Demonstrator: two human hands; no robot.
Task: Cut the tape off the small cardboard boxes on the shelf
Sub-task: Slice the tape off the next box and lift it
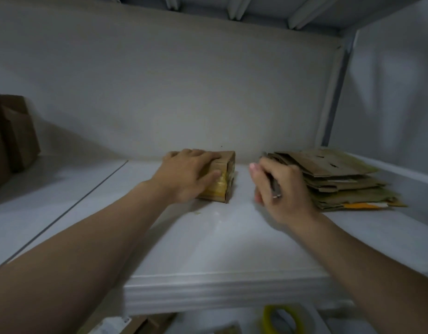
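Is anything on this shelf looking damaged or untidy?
The small box under the left hand looks crushed, its yellow tape wrinkled. The pile of flattened cardboard on the right is uneven, sheets sticking out at different angles. Nothing looks spilled.

Left hand [189,175] stretched forward, palm down, fingers fairly straight; right hand [284,189] (back up) curled round slim tool [273,188].
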